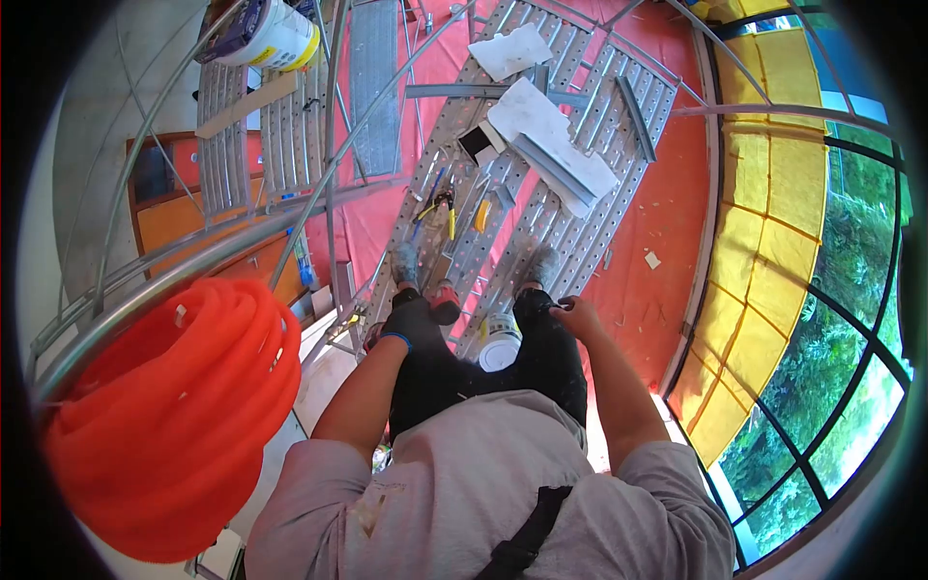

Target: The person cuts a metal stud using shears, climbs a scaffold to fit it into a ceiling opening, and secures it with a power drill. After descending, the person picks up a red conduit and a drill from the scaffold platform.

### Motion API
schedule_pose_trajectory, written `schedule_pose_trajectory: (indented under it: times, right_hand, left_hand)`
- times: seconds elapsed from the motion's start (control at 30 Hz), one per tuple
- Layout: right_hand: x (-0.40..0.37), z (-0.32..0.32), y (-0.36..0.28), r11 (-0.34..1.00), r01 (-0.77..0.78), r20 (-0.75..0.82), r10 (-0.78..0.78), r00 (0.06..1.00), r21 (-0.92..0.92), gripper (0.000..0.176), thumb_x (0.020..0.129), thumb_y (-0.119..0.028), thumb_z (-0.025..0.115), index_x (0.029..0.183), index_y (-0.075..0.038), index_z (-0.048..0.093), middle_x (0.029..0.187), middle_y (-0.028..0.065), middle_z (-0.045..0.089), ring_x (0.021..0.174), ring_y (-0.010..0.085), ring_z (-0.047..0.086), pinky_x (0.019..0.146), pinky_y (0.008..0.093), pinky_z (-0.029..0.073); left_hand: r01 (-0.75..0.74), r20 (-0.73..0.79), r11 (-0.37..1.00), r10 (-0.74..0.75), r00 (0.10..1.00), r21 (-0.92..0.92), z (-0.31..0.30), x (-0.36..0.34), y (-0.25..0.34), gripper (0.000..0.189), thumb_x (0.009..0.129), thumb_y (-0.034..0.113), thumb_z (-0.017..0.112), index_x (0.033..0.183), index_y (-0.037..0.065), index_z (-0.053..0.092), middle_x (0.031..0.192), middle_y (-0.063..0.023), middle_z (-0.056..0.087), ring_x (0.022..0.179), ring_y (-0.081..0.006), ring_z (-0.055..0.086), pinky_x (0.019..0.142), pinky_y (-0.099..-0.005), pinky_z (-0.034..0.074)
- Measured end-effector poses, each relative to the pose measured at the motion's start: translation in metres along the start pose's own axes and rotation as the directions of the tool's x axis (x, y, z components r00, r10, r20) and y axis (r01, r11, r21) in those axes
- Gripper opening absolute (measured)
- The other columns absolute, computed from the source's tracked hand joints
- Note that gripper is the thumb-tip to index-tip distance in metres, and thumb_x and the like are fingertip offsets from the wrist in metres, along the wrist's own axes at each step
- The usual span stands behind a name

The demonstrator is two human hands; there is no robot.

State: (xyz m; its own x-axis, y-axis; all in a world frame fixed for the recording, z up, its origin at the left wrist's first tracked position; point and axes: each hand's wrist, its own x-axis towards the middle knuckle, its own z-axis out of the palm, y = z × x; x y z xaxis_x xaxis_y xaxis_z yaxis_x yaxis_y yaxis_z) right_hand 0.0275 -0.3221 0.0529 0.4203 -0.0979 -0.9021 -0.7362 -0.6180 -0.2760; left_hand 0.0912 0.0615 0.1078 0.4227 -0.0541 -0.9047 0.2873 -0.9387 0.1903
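Observation:
My right hand is beside my right knee, its fingers closed around something small that I cannot make out. My left hand is by my left knee, past a blue band at the wrist. It looks dark, perhaps gloved, and its fingers cannot be told apart from the trousers. Close to it is a red object that looks like part of a tool. A white bucket stands between my legs. Ahead of my boots, yellow-handled pliers or snips and a yellow-orange item lie on the metal planks.
Broken white board pieces and metal profiles lie on the planks. Scaffold tubes cross the left side, near a coil of orange corrugated conduit. Another bucket stands upper left. Windows line the right.

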Motion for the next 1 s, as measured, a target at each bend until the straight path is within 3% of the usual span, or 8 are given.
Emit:
schedule_pose_trajectory:
  times: [0.27,0.47,0.5,0.53,0.6,0.63,0.73,1.0]
  right_hand:
    - [0.175,0.004,-0.012,0.979,0.131,-0.152,-0.155,0.976,-0.155,0.062,0.08,-0.044,0.079,0.124,-0.001,0.066,0.111,0.021,0.071,0.1,0.0337,0.07,0.09,0.0424,0.055]
    - [0.325,-0.018,-0.035,0.975,0.093,-0.381,-0.165,0.91,-0.202,0.066,0.079,-0.038,0.079,0.128,0.002,0.061,0.115,0.0252,0.069,0.115,0.0364,0.065,0.094,0.0445,0.052]
    - [0.354,-0.022,-0.031,0.987,0.162,-0.376,-0.156,0.913,-0.016,0.069,0.082,-0.041,0.077,0.133,0.001,0.057,0.121,0.0253,0.066,0.113,0.0371,0.065,0.092,0.0474,0.053]
    - [0.382,-0.02,-0.028,0.912,0.136,-0.378,0.022,0.925,0.387,0.074,0.082,-0.044,0.077,0.137,-0.001,0.052,0.124,0.0233,0.063,0.114,0.0365,0.063,0.094,0.0481,0.052]
    - [0.431,-0.014,-0.017,0.332,0.068,-0.173,0.299,0.938,0.941,0.085,0.084,-0.051,0.077,0.147,-0.005,0.043,0.128,0.0194,0.058,0.117,0.0351,0.059,0.098,0.0495,0.051]
    - [0.457,-0.007,-0.006,-0.015,0.039,-0.033,0.274,0.961,0.999,0.097,0.085,-0.057,0.073,0.154,-0.005,0.028,0.138,0.0184,0.048,0.123,0.0378,0.051,0.104,0.0553,0.046]
    - [0.496,0.03,-0.013,-0.408,-0.029,0.143,0.251,0.957,0.913,0.107,0.084,-0.061,0.072,0.155,0.0,0.02,0.149,0.0212,0.038,0.134,0.0374,0.044,0.114,0.0539,0.038]
    - [0.562,0.062,-0.019,-0.693,0.141,-0.071,0.128,0.989,0.707,0.112,0.076,-0.06,0.081,0.155,-0.008,0.021,0.161,0.0149,0.024,0.146,0.0315,0.03,0.118,0.0534,0.031]
  left_hand:
    - [-0.158,0.183,0.942,0.106,0.977,0.296,-0.024,0.134,0.007,0.037,0.079,0.026,0.068,0.11,0.006,0.071,0.108,-0.0202,0.072,0.104,-0.036,0.07,0.091,-0.0468,0.055]
    - [-0.235,-0.027,0.94,0.249,0.968,0.247,-0.003,0.259,-0.029,0.029,0.079,0.024,0.066,0.104,0.009,0.071,0.106,-0.0195,0.072,0.1,-0.0374,0.07,0.086,-0.0486,0.056]
    - [-0.24,-0.026,0.939,0.254,0.967,0.245,0.0,0.274,-0.033,0.029,0.079,0.024,0.066,0.104,0.01,0.071,0.105,-0.0193,0.073,0.099,-0.0377,0.07,0.086,-0.0487,0.056]
    - [-0.245,-0.029,0.938,0.26,0.965,0.244,0.003,0.288,-0.037,0.029,0.079,0.024,0.065,0.104,0.01,0.072,0.105,-0.0192,0.073,0.099,-0.038,0.07,0.085,-0.0488,0.056]
    - [-0.255,0.011,0.931,0.261,0.965,0.26,0.003,0.312,-0.041,0.03,0.078,0.025,0.067,0.104,0.01,0.071,0.104,-0.0186,0.073,0.098,-0.0382,0.07,0.085,-0.0486,0.055]
    - [-0.258,0.054,0.926,0.254,0.966,0.274,0.002,0.322,-0.042,0.032,0.077,0.027,0.069,0.104,0.01,0.071,0.102,-0.0182,0.073,0.097,-0.0381,0.07,0.085,-0.0484,0.055]
    - [-0.324,0.154,0.882,0.288,0.945,0.341,0.004,0.335,-0.042,0.032,0.076,0.03,0.071,0.101,0.011,0.072,0.1,-0.0174,0.073,0.096,-0.0377,0.07,0.084,-0.0481,0.055]
    - [-0.331,0.127,0.84,0.307,0.943,0.429,-0.001,0.329,-0.008,0.034,0.074,0.036,0.074,0.099,0.013,0.072,0.099,-0.0171,0.073,0.097,-0.0375,0.07,0.085,-0.0479,0.054]
